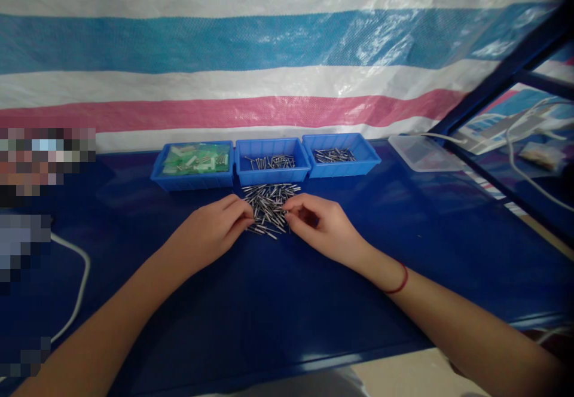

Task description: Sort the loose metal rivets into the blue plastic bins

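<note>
A loose pile of thin metal pins [269,202], perhaps drill bits or screws, lies on the dark blue table just in front of the middle bin. At the pile's left edge is my left hand [226,220], its fingertips pinched together low over the pins. My right hand [320,223] is at the pile's right edge, thumb and forefinger closed in a pinch against it. Whatever sits between the fingertips of either hand is too small to make out. A thin red band circles my right wrist.
Behind the pile stand three blue bins: the left bin [197,182] with green plastic packets, the middle bin [273,176] and right bin [343,168] with metal pins. A clear plastic lid [424,155] lies right of them. A white cable [83,283] runs at left.
</note>
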Demonstrator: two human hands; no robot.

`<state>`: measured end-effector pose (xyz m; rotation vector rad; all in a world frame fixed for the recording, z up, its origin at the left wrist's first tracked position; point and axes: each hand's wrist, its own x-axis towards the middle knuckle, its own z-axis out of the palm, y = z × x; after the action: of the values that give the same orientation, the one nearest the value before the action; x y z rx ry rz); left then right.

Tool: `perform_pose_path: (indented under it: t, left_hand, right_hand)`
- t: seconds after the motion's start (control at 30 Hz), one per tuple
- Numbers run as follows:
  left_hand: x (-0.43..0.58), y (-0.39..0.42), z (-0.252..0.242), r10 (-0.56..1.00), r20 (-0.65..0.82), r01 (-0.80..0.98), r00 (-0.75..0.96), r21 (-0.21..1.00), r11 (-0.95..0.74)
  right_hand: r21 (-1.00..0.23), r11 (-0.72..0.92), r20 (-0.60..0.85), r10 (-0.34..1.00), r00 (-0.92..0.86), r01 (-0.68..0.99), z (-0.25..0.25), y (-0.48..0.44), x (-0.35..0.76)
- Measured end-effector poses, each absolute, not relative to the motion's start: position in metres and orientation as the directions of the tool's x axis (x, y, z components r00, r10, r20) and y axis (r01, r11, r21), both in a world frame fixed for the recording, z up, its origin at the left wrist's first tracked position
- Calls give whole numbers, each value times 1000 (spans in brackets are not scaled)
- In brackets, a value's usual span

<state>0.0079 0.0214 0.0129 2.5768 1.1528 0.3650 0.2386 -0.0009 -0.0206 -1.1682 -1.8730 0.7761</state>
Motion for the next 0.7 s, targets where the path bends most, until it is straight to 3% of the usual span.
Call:
perform_pose_path:
  t: [0.1,0.23,0.33,0.47,0.7]
  left_hand:
    - [12,19,14,777,191,634,600,478,-608]
    - [28,5,8,884,238,499,403,752,-430]
    - [41,-8,5,932,169,343,322,896,-281]
    - [51,-19,3,946,99,279,309,941,-190]
    - [50,-22,-3,959,134,270,248,942,-201]
  right_hand:
    - [-769,442,335,894,-298,461,-21,-2,237]
    - [-781,458,351,884,-307,425,-20,-6,234]
    - [-826,431,343,896,-284,363,-16,-10,232]
    - [-883,400,349,910,-224,246,-11,-14,230]
    - [-919,370,346,922,-175,133,-10,-17,229]
